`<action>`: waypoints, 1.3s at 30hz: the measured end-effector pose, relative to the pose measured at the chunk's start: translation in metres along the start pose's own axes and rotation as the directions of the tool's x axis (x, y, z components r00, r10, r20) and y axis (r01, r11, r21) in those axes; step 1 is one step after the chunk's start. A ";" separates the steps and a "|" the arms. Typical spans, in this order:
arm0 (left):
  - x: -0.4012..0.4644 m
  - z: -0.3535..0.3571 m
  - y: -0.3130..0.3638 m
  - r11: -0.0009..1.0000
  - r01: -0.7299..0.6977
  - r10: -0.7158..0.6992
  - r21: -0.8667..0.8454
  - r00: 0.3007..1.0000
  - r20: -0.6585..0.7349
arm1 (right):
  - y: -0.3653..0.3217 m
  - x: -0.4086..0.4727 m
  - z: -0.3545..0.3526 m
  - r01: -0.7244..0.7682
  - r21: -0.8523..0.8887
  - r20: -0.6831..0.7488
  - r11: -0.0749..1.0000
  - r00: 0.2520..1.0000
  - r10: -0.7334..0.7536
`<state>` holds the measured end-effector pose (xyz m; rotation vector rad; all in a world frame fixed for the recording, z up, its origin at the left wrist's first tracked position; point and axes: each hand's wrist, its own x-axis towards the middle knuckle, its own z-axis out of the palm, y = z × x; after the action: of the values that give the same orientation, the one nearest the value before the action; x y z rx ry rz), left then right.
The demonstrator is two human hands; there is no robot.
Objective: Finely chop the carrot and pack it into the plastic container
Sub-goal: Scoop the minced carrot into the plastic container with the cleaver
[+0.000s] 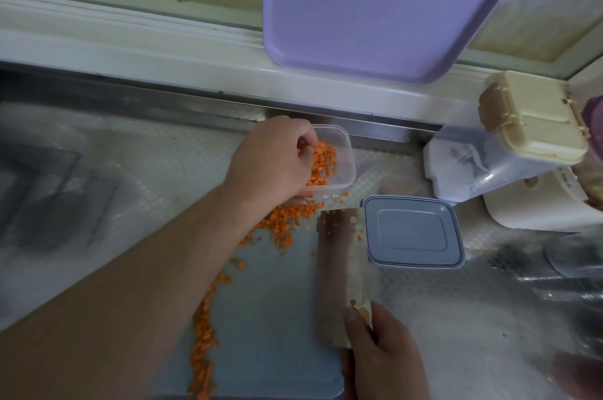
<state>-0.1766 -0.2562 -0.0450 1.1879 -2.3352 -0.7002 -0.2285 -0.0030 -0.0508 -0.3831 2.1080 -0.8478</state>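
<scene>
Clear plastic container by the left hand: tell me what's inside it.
The clear plastic container holds finely chopped carrot, piled against its near side. The left hand reaches in, fingers curled over the pieces, hiding the container's left part and whatever lies beneath.

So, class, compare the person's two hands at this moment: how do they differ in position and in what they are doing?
The left hand reaches far forward over the plastic container, fingers curled among chopped carrot; the right hand stays near, gripping the cleaver by its handle end. The left is over the container; the right is over the cutting board. Both are bare.
</scene>
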 end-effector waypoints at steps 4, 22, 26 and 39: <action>-0.011 -0.013 -0.003 1.000 -0.014 0.013 -0.021 0.998 -0.060 | -0.005 -0.007 0.000 -0.020 0.061 0.013 0.998 1.000 0.020; -0.156 -0.007 -0.078 0.983 0.182 -0.178 0.039 0.981 -0.077 | -0.019 0.010 -0.001 -0.003 -0.139 0.061 0.990 0.998 0.012; -0.156 0.003 -0.077 0.985 0.169 -0.168 0.048 0.986 -0.013 | -0.027 0.011 0.014 -0.012 -0.141 0.104 0.990 0.994 0.026; -0.130 0.031 -0.036 0.975 0.206 -0.207 -0.082 0.978 -0.011 | -0.042 0.013 0.056 -0.097 -0.109 0.291 0.989 0.949 0.125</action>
<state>-0.1011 -0.1592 -0.1097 1.4076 -2.1652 -0.8408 -0.1934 -0.0650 -0.0547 -0.4096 1.8729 -0.5866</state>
